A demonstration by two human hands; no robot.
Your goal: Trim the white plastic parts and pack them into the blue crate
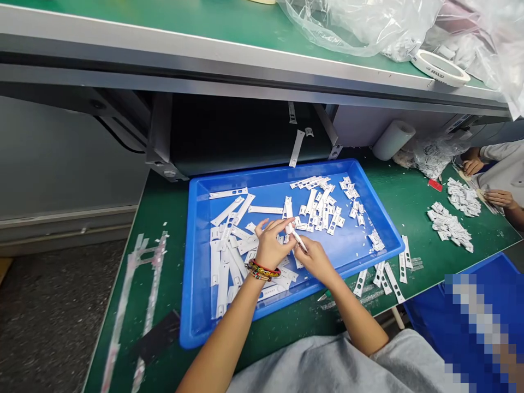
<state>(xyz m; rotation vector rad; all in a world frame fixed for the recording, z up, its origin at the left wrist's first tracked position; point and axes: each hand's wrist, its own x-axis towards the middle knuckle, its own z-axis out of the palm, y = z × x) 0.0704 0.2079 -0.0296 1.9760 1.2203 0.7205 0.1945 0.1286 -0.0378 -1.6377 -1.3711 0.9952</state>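
Over the blue tray (379, 210), both hands meet at a narrow white plastic strip (300, 242). The thumb and forefinger of my left hand (271, 244) pinch its upper end, the other fingers spread away. My right hand (318, 261) is closed around the lower end of the same strip. A bead bracelet (264, 271) circles the left wrist. Beneath my left hand lies a loose heap of long white strips (224, 262) with slots and holes. Shorter white pieces (323, 210) lie in a cluster right of my hands, and small ones (355, 206) line the tray's right side.
Behind the tray, a dark conveyor belt (237, 136) carries a few strips under an overhead shelf (164, 41). Tape (440, 68) and plastic bags sit on that shelf. To the right are loose strips (393, 283), piles of white parts (450, 226) and a co-worker's hands (500, 199).
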